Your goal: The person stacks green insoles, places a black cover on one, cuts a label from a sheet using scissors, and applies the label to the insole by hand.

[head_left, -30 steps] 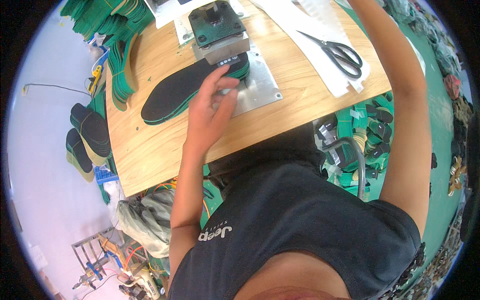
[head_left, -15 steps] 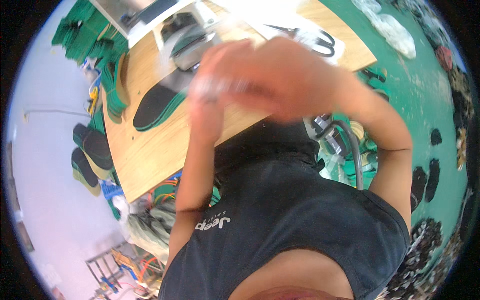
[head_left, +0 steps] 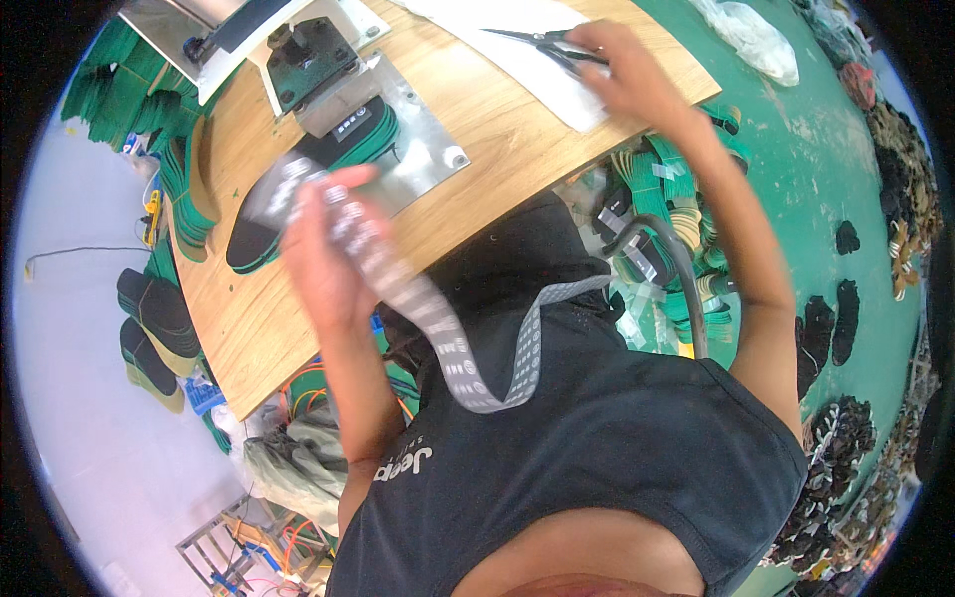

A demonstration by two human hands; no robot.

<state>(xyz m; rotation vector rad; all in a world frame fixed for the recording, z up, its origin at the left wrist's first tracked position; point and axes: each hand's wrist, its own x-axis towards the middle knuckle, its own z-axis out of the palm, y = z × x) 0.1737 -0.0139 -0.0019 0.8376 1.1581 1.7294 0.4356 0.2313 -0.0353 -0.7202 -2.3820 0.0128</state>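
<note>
Tape strip (head_left: 438, 328) now pinched in left hand (head_left: 328, 249); right hand (head_left: 627, 75) has reached and grips scissors (head_left: 542, 42).

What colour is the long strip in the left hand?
The strip is grey with small pale printed marks, best seen in the head view.

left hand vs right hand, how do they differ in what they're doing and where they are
The left hand is raised over the near side of the wooden table, holding a long grey patterned strip that loops down over the dark shirt. The right hand is stretched to the far edge, resting on black scissors on white paper. Both are bare.
</note>
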